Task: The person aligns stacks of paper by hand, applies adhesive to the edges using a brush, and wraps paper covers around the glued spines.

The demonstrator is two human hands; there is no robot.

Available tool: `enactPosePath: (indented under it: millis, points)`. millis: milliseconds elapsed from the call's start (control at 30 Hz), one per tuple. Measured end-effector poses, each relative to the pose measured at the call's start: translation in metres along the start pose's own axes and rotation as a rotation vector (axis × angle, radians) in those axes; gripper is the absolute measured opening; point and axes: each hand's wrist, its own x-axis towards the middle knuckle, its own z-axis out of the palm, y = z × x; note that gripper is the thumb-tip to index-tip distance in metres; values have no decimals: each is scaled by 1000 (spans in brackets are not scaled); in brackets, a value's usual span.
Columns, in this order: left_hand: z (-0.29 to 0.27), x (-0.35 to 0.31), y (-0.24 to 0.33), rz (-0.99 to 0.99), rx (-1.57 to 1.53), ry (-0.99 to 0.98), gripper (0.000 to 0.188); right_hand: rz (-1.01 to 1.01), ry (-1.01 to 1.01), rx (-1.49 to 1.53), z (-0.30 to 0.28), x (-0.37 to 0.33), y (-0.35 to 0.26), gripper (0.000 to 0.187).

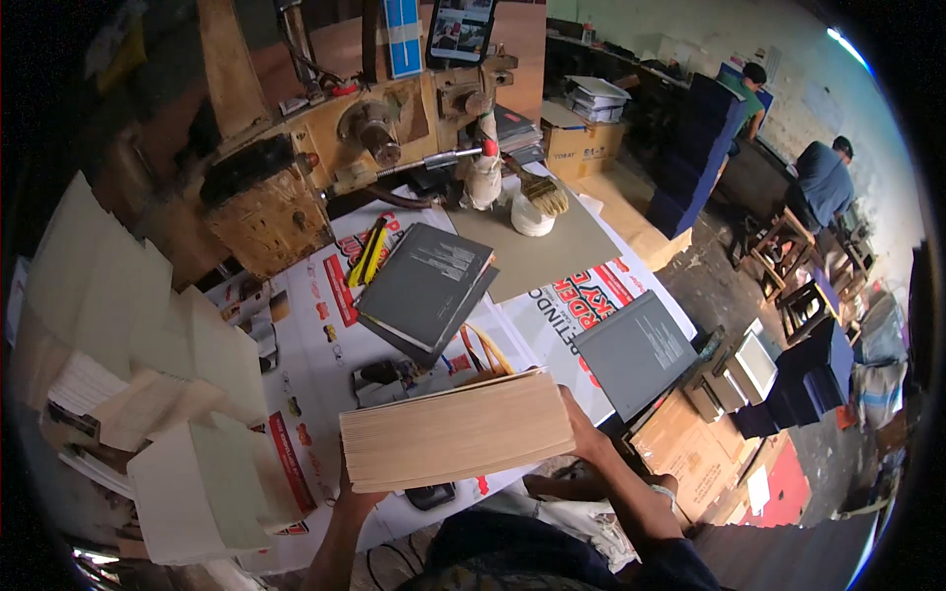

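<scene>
A thick book block [458,430] with a tan, finely lined page edge is held up between both hands above the near side of the worktable. My left hand [357,495] grips its lower left end, with the fingers mostly behind the paper. At the right end my right hand [585,431] is closed round the corner, its fingertips hidden too. Just beyond the block lie dark grey hardcover books [430,286], stacked slightly askew. A grey cover [638,355] rests flat at the table's right edge. Under the block, a dark object [431,495] shows in part.
Tall stacks of cream book blocks [197,483] crowd the left. A worn machine [374,133] stands at the back, with a phone [460,30] above it. A yellow cutter [369,253] and a brush [544,192] on a white pot [532,217] lie beyond. Two people sit far right.
</scene>
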Motion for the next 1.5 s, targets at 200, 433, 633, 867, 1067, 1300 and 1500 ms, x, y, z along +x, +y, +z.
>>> enactPosePath:
  millis: [200, 433, 633, 867, 1067, 1300, 1500]
  points:
    - [12, -25, -62, 129, 395, 47, 80, -4, 4, -16, -24, 10, -37, 76]
    - [22, -3, -1, -176, 107, -42, 75, 241, -39, 56, -5, 12, -30, 68]
    - [20, -45, -88, 78, 399, 110, 72, 54, 68, 53, -13, 0, -9, 77]
    - [24, -17, -34, -179, 165, -99, 84, 198, -18, -34, -11, 4, -25, 85]
    - [24, -29, -49, -93, 136, -20, 86, 110, 62, -42, -8, -1, -17, 88]
    - [21, -31, -47, -88, 118, -9, 89, 113, 150, -308, -53, 33, -107, 95]
    - [26, -21, -43, -58, 96, -11, 91, -99, -141, -814, -25, 59, -125, 66]
